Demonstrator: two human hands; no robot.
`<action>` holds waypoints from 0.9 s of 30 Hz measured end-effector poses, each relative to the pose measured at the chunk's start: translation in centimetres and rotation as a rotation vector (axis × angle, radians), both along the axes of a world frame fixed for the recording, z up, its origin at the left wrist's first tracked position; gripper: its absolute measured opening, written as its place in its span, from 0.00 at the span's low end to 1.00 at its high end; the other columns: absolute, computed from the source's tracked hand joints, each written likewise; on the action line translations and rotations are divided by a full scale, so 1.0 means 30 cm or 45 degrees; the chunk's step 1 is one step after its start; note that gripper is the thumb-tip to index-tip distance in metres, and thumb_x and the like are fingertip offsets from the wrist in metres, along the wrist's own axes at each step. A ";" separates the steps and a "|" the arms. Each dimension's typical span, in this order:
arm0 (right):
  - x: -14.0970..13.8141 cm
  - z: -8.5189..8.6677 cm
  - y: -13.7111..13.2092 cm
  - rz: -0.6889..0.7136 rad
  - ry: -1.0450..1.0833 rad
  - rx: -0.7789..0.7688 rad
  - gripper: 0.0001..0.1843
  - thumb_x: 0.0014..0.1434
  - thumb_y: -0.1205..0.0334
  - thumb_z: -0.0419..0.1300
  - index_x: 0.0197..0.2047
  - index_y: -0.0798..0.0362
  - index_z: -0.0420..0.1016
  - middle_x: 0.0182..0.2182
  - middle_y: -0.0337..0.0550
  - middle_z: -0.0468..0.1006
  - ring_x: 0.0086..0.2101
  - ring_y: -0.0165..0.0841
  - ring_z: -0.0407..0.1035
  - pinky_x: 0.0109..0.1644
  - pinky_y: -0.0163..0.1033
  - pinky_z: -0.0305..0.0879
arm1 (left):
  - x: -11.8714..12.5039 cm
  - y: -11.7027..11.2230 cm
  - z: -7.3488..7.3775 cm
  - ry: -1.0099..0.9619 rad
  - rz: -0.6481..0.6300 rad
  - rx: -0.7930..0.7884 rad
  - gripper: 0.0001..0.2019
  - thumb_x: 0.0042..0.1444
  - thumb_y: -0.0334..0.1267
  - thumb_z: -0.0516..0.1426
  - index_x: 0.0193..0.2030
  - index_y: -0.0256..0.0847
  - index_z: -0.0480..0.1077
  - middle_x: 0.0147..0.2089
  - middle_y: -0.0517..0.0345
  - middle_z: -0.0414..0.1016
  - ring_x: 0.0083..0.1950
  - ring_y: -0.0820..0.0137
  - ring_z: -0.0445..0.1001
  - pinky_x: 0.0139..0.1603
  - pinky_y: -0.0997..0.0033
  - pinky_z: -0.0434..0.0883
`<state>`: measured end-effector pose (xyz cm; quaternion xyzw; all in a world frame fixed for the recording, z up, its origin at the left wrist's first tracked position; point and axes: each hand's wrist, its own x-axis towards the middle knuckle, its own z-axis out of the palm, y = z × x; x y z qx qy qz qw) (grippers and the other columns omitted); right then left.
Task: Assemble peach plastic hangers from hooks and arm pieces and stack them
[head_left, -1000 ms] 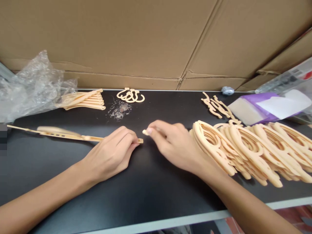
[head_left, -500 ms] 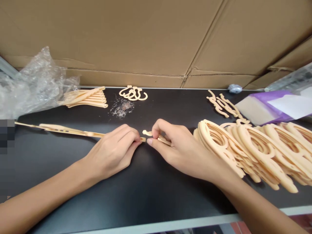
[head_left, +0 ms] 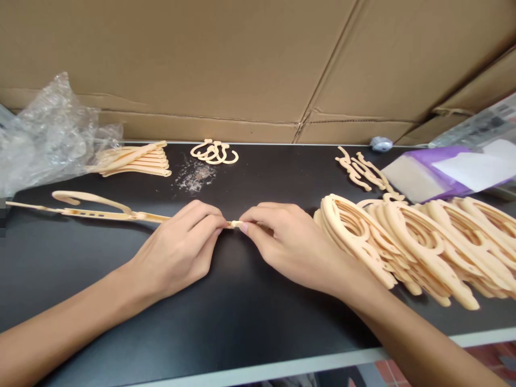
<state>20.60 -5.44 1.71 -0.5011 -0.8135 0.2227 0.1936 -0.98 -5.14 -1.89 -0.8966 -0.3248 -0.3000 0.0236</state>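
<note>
Low over the black tabletop, my left hand [head_left: 183, 244] pinches the right end of a long cream plastic hanger [head_left: 108, 214]. The hanger stretches away to the left, and its curved hook [head_left: 92, 196] is raised above the bar. My right hand [head_left: 284, 242] is closed on a small cream hanger piece [head_left: 237, 224], whose tip meets the hanger's end between my two hands. Most of that piece is hidden behind the fingers, so I cannot tell whether the two parts are joined.
Several stacked cream hangers [head_left: 423, 236] lie on the right. Behind them are loose wavy pieces [head_left: 357, 169] and a purple package [head_left: 429, 172]. Loose hooks [head_left: 213, 152], flat arms [head_left: 135, 161] and a clear plastic bag [head_left: 52, 140] sit along the back, before a cardboard wall [head_left: 181, 59].
My right hand has moved left, bringing its small piece against the hanger's end. The hanger has turned so its hook now stands up. The view has shifted slightly.
</note>
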 end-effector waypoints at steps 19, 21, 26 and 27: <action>-0.014 -0.032 0.015 0.021 -0.047 0.024 0.14 0.69 0.66 0.57 0.41 0.50 0.85 0.35 0.42 0.82 0.39 0.35 0.73 0.49 0.41 0.62 | 0.000 0.007 -0.014 -0.073 -0.040 -0.106 0.07 0.66 0.24 0.54 0.40 0.36 0.71 0.38 0.52 0.77 0.39 0.68 0.74 0.42 0.67 0.74; -0.017 -0.032 0.013 0.008 -0.042 0.028 0.13 0.68 0.66 0.58 0.40 0.51 0.86 0.34 0.43 0.82 0.39 0.35 0.73 0.48 0.41 0.62 | 0.000 0.008 -0.017 -0.082 -0.040 -0.125 0.07 0.65 0.23 0.54 0.40 0.36 0.71 0.38 0.52 0.77 0.39 0.68 0.74 0.41 0.67 0.74; -0.024 -0.034 0.010 -0.029 -0.067 0.062 0.13 0.66 0.68 0.59 0.37 0.51 0.86 0.31 0.43 0.81 0.36 0.35 0.72 0.43 0.40 0.62 | 0.000 0.011 -0.018 -0.116 -0.046 -0.175 0.08 0.65 0.23 0.53 0.40 0.38 0.71 0.38 0.53 0.77 0.39 0.68 0.74 0.41 0.67 0.74; -0.024 -0.035 0.009 -0.027 -0.078 0.075 0.13 0.66 0.68 0.59 0.37 0.51 0.86 0.31 0.43 0.81 0.36 0.35 0.72 0.42 0.40 0.62 | 0.000 0.012 -0.017 -0.117 -0.044 -0.185 0.08 0.65 0.23 0.53 0.40 0.38 0.71 0.38 0.53 0.77 0.39 0.69 0.74 0.41 0.67 0.74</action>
